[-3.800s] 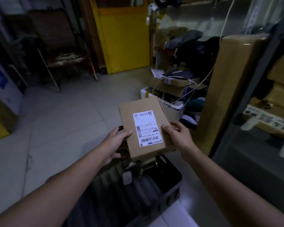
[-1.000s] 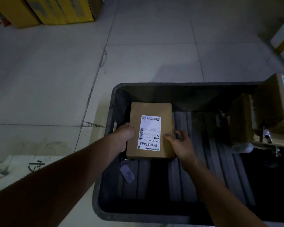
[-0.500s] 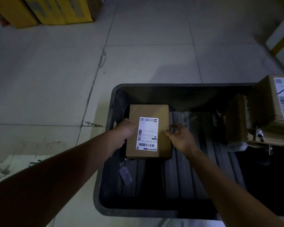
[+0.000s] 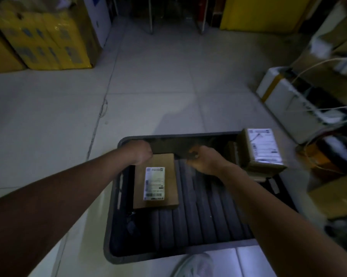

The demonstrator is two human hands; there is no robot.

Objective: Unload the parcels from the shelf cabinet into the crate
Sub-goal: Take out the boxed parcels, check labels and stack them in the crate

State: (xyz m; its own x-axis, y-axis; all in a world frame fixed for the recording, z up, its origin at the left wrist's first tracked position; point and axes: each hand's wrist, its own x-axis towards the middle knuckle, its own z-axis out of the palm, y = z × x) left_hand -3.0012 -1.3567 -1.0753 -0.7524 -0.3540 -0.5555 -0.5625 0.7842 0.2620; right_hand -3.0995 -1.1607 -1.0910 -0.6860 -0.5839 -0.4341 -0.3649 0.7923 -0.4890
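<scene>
The dark plastic crate (image 4: 116, 198) stands on the tiled floor below me. A flat brown parcel (image 4: 168, 200) with a white label lies flat on the ribbed bottom, against the crate's left wall. My left hand (image 4: 141, 152) hovers over the parcel's far edge with its fingers curled under and nothing visibly in it. My right hand (image 4: 205, 160) hangs over the crate's middle, fingers loose, holding nothing. A second labelled parcel (image 4: 262, 150) sits high in the far right corner on other cardboard pieces.
Yellow-wrapped cartons (image 4: 40, 37) stand at the far left. White boxes with cables (image 4: 300, 104) and brown cartons (image 4: 334, 194) crowd the right side next to the crate. My shoe (image 4: 194, 264) is at the crate's near rim.
Both hands lowered the flat parcel into the crate and let go of it. They have lifted off it and moved toward the far rim. The view has tilted up.
</scene>
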